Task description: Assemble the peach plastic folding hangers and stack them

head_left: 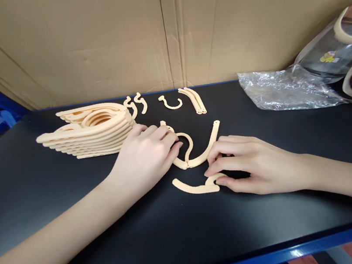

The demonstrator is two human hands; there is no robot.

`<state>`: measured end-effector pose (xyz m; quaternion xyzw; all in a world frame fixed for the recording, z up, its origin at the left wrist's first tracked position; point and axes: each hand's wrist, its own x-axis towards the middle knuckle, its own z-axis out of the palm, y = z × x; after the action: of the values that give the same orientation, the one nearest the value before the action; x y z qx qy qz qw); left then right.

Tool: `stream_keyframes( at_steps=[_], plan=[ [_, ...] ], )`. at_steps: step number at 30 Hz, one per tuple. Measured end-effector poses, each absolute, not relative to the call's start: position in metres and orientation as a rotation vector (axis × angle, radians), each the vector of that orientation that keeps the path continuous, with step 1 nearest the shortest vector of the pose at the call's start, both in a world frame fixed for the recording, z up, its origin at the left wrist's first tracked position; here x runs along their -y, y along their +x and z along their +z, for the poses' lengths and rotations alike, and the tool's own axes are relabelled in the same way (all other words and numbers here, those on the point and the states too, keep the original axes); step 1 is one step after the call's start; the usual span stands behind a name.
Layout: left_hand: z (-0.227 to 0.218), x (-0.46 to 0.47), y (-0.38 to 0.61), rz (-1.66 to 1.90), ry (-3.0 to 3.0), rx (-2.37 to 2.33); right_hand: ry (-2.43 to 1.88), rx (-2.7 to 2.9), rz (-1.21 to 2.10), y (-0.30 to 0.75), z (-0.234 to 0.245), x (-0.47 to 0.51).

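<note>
My left hand [152, 151] closes its fingers round the left arm of a beige plastic folding hanger [203, 157], which lies opened out in a V on the tabletop. The curved hook of this hanger shows between its two arms. Nearer to me, my right hand [255, 162] pinches a small hooked end on a curved beige hanger piece [193, 188] between thumb and fingers; part of that end is hidden. The right arm of the V-shaped hanger passes close to my right fingertips.
A stack of beige hangers [96, 130] lies at the left. Behind my hands are small hooked pieces [141, 103], a loose hook [172, 105] and curved arms [194, 100]. Clear plastic wrap [285, 91] and a transparent bag [320, 57] are at the right, before a cardboard wall [99, 37].
</note>
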<state>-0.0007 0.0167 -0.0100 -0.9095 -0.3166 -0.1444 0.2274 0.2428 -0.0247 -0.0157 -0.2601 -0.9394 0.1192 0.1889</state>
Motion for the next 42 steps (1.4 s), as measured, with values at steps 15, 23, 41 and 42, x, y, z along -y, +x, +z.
stream_keyframes(
  at_steps=[15, 23, 41, 42],
  plan=[
    [-0.009, -0.016, -0.006, -0.506, -2.687, 1.203, -0.850, 2.611, 0.099, 0.256, -0.011, 0.011],
    [-0.014, -0.018, -0.006, -0.616, -2.887, 1.167, -1.031, 2.699, 0.065, 0.258, -0.005, 0.017],
    [-0.016, -0.021, -0.005, -0.855, -2.973, 1.186, -0.898, 2.689, 0.144, 0.264, -0.008, 0.006],
    [-0.015, -0.019, -0.004, -0.843, -2.959, 1.151, -0.916, 2.665, 0.143, 0.263, -0.009, 0.006]
  ],
)
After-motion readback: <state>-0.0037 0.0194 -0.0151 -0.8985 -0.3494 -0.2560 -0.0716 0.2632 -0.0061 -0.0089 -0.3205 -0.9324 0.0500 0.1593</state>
